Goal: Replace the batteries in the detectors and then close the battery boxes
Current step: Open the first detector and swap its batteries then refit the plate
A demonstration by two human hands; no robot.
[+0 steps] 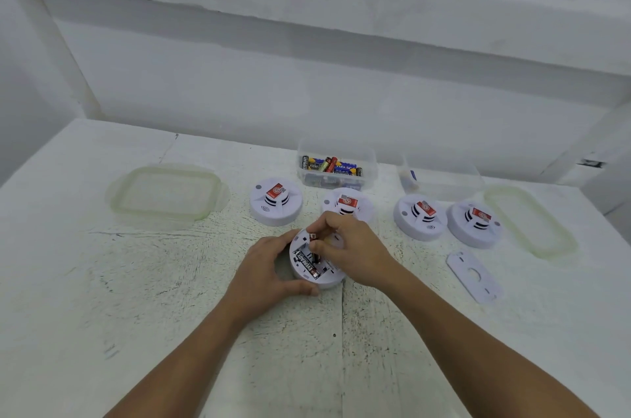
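A white round detector [329, 279] lies back side up at the middle of the table, its battery bay uncovered. My left hand [264, 272] grips its left rim. One black battery [306, 264] sits in the bay. My right hand [346, 248] pinches a second battery [316, 238] over the bay, tilted with one end down. The detector's flat white cover plate [473, 276] lies to the right on the table. Several other detectors stand behind in a row, such as the left one [276, 202] and the right one [474, 223].
A clear box full of batteries [336, 166] stands at the back centre. Right of it is a second clear box [444, 178], nearly empty. Two green-rimmed lids lie on the table, one at far left [167, 192], one at far right [532, 221]. A white wall rises behind.
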